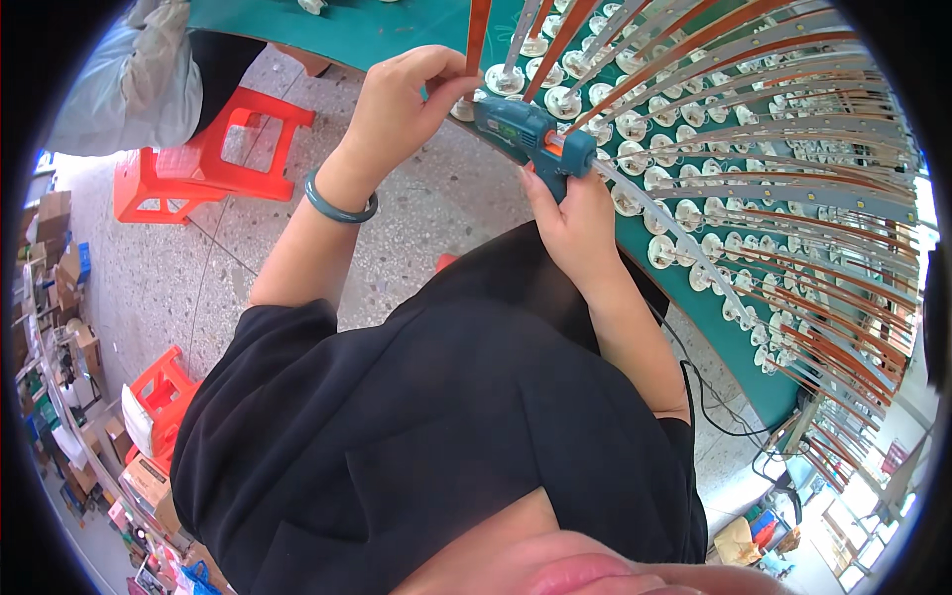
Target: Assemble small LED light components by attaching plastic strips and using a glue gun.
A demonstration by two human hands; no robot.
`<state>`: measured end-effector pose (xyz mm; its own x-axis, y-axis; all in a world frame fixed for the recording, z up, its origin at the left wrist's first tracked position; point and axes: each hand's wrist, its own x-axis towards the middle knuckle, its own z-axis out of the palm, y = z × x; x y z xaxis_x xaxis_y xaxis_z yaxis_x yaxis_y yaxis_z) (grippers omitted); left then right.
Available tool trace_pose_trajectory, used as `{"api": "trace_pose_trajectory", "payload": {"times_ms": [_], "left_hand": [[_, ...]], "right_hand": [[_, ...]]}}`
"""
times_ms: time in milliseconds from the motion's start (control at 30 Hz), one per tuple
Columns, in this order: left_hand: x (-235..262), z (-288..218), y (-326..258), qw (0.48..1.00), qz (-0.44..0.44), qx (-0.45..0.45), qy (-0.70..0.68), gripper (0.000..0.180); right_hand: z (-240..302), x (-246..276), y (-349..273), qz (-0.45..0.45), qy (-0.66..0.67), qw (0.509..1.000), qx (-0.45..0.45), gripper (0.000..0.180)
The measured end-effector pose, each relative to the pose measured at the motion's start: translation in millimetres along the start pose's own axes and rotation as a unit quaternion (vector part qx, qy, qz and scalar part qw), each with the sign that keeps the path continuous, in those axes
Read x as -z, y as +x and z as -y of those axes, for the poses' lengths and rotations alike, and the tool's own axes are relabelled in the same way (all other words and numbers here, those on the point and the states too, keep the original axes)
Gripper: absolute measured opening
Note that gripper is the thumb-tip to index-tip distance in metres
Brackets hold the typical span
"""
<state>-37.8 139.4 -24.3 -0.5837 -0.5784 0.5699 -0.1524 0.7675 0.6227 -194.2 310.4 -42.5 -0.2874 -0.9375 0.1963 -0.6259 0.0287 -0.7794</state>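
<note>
My right hand (585,223) is wrapped round the handle of a dark green hot glue gun (514,126), and a long translucent glue stick (684,238) runs out of its back end. The gun's nose points left, toward my left hand (402,104). Thumb and fingertips of that hand pinch the lower end of an upright orange-brown strip (477,35), just above a white round base (462,109) at the table edge. The gun's nose and my fingers partly hide where strip and base meet. A green bangle (342,203) circles my left wrist.
Many white round bases (563,101) with upright grey and brown strips (843,193) crowd the green table (416,30). A black cable (709,392) hangs at the right. Red stools (213,164) stand on the speckled floor at left, where another person's pale sleeve (134,84) shows.
</note>
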Motion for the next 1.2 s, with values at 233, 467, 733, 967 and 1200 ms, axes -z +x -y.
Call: {"api": "trace_pose_trajectory", "payload": {"times_ms": [233, 467, 733, 967, 1200], "left_hand": [[0, 0, 4, 1.0, 0.007, 0.007, 0.004, 0.012], [-1, -5, 2, 1.0, 0.012, 0.014, 0.007, 0.012], [4, -17, 1, 1.0, 0.02, -0.001, 0.004, 0.008], [18, -10, 10, 0.995, 0.068, 0.042, -0.058, 0.012], [16, -15, 10, 0.991, 0.125, 0.044, -0.02, 0.014]], "right_hand": [[-6, 0, -2, -0.005, 0.015, 1.0, -0.012, 0.029], [1, 3, -5, -0.003, 0.035, 0.999, -0.04, 0.024], [-9, 5, -10, 0.001, 0.09, 0.996, -0.021, 0.024], [-5, 10, -11, -0.002, 0.169, 0.986, -0.002, 0.016], [-5, 9, -10, 0.002, 0.146, 0.989, -0.008, 0.016]]}}
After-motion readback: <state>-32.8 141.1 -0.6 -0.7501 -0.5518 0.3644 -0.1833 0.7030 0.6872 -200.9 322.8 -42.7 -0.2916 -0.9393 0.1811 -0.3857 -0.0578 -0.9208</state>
